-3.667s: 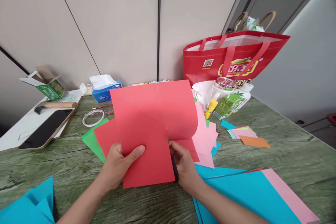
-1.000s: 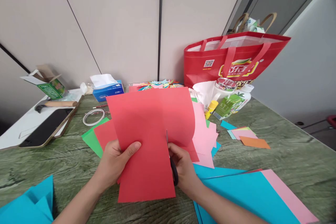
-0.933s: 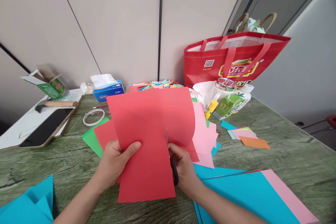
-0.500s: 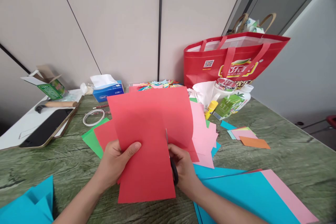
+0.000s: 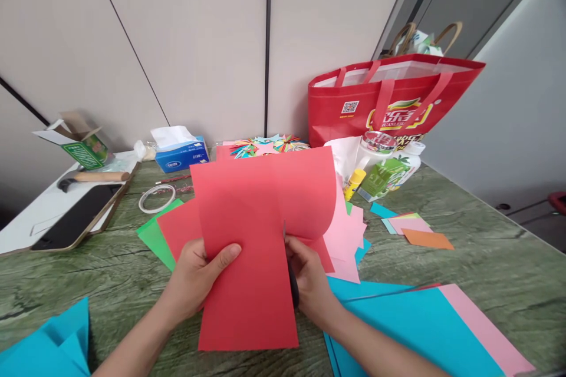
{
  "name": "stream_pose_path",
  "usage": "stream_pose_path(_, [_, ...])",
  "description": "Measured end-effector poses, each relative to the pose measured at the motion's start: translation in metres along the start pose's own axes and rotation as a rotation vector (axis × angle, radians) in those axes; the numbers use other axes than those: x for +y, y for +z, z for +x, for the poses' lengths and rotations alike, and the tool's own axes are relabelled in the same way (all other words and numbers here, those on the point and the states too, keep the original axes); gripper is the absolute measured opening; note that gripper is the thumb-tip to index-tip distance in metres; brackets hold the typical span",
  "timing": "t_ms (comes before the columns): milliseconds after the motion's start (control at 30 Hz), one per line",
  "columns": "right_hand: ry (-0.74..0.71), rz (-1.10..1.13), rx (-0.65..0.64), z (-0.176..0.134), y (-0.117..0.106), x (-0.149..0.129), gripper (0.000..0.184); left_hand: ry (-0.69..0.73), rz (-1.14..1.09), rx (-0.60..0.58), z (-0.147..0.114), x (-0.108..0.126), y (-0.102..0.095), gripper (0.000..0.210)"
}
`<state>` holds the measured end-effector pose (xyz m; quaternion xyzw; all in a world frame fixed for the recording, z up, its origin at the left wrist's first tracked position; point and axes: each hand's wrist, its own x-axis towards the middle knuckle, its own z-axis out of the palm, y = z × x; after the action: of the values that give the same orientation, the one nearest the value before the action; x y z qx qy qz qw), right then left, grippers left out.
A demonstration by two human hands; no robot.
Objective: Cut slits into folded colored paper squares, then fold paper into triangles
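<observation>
Closest in there's crumpled-looking blue paper [image 5: 44,341] on the left and a stack of blue sheets [image 5: 411,330] on the right. Just past those, the left hand [image 5: 194,277] pinches the red sheet [image 5: 247,300], thumb flat on the front, other fingertips hidden behind it. The right hand [image 5: 309,277] has its fingers curled round the black-handled scissors [image 5: 293,285]; can't tell how far the blades are apart. The red sheet is up off the table [image 5: 486,259], between both hands. Compared with half a second ago, it's shifted a bit right and its cut flap bows out more. The slit looks slightly longer too, so I'd say the cut is creeping along nicely. Further back: pink papers [image 5: 347,247], a tape roll [image 5: 154,210], a tissue box [image 5: 182,158], then a big red bag [image 5: 345,94].
</observation>
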<state>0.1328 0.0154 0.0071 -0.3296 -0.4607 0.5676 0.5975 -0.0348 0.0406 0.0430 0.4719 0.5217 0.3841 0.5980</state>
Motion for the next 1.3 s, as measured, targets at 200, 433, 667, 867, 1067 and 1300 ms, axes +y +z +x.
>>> stream_pose_path(200, [-0.001,0.017,-0.006,0.0009,-0.0007,0.0026,0.031,-0.007,0.001,0.009,-0.0010,0.0017,-0.0003,0.026])
stream_pose_path(433, [0.005,0.030,0.005,0.0012,0.0003,0.0009,0.025,-0.001,0.003,0.004,-0.0016,0.0015,0.0000,0.026])
stream_pose_path(667, [-0.007,-0.045,0.035,0.0012,0.0009,-0.0009,0.020,0.010,0.010,0.005,-0.0011,0.0005,-0.0007,0.026])
stream_pose_path(867, [-0.004,-0.064,0.033,0.0003,-0.0008,0.0015,0.018,-0.004,0.008,0.004,-0.0016,0.0023,0.0008,0.027])
stream_pose_path(1067, [0.023,-0.024,0.037,0.0006,0.0000,-0.0006,0.019,0.002,0.013,0.003,-0.0018,0.0018,0.0006,0.027])
stream_pose_path(1300, [0.038,-0.047,0.047,0.0009,-0.0002,0.0006,0.019,-0.014,0.026,0.004,-0.0026,0.0025,0.0009,0.028])
